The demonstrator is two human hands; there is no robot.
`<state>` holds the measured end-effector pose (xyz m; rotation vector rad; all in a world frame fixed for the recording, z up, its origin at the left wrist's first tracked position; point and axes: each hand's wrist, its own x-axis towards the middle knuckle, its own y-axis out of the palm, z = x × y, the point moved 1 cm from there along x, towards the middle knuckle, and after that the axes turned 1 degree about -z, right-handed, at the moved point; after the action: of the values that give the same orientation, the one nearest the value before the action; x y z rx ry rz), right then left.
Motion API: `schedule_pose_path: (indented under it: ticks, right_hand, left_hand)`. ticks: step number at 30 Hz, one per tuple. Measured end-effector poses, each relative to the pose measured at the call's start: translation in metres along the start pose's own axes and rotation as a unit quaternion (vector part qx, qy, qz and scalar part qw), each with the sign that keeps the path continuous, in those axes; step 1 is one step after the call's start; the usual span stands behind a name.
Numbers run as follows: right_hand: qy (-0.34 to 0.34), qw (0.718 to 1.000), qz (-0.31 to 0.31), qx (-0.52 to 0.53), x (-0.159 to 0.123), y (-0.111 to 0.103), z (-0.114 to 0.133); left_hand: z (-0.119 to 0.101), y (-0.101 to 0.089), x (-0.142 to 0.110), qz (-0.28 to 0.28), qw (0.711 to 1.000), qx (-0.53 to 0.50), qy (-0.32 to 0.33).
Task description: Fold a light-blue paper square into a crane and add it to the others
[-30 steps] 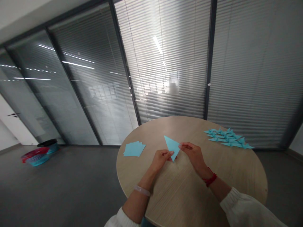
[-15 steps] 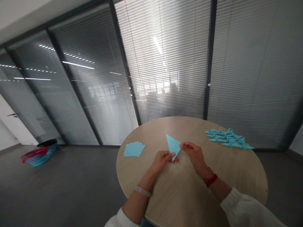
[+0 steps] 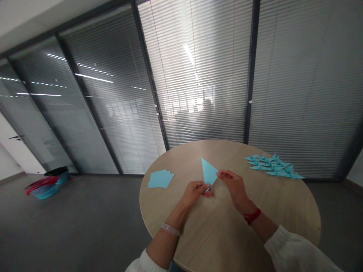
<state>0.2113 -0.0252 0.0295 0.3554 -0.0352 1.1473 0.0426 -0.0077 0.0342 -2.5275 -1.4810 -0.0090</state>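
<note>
The left hand (image 3: 196, 190) pinches the bottom corner of a folded blue paper triangle (image 3: 209, 173), thumb on top and the other fingers curled beneath. The right hand (image 3: 233, 185) grips the triangle's right-hand corner between thumb and fingertips, so both grips are narrow, closed on the one sheet. The triangle is over the middle of the round wooden table (image 3: 215, 234), its third corner pointing toward the table's far edge; whether it touches the tabletop, I cannot tell.

A translucent bangle (image 3: 170, 229) circles the left wrist and a red bracelet (image 3: 252, 214) the right, both over the near half of the table. White sleeves (image 3: 295, 247) reach in from the table's near side.

On the left part of the table lies a slightly fanned stack of blue paper squares (image 3: 161, 179). At the table's far right edge, blue origami cranes (image 3: 272, 165) sit close together in rows.

On the grey floor (image 3: 85, 226), well to the left of the table, a red and blue plastic basket (image 3: 42, 189) stands just beside a black and blue container (image 3: 59, 174). Behind the table runs a glass partition with blinds (image 3: 195, 75), and a white door (image 3: 19, 151) stands far to the table's left.
</note>
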Motion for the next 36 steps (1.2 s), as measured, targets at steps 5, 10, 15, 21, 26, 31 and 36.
schedule_pose_path:
  ticks: [5, 10, 15, 21, 26, 31, 36]
  right_hand:
    - [0.004, 1.0, 0.01, 0.014, -0.003, 0.001, 0.003]
    - [0.002, 1.0, 0.007, -0.002, -0.003, 0.0, 0.003]
    - [-0.001, 1.0, -0.009, -0.001, -0.002, -0.001, 0.002]
    - [0.003, 1.0, -0.011, 0.015, -0.003, -0.001, 0.004]
    - [-0.01, 1.0, -0.012, -0.007, -0.002, -0.002, 0.003]
    - [-0.008, 0.999, 0.03, -0.023, 0.001, 0.0, -0.003]
    - [-0.011, 0.996, 0.076, -0.046, -0.002, 0.003, -0.007]
  left_hand:
    - [0.005, -0.003, 0.001, -0.023, 0.999, 0.023, 0.002]
    - [0.007, -0.003, 0.002, -0.017, 0.999, 0.04, 0.02]
    - [0.005, -0.002, -0.001, 0.016, 0.997, 0.065, 0.044]
    - [0.001, -0.006, -0.005, -0.014, 0.974, 0.205, 0.096]
    - [0.003, -0.004, -0.006, -0.011, 0.973, 0.215, 0.085]
    - [-0.003, -0.005, -0.007, -0.042, 0.971, 0.208, 0.11]
    - [-0.001, -0.011, -0.001, -0.1, 0.976, 0.159, 0.108]
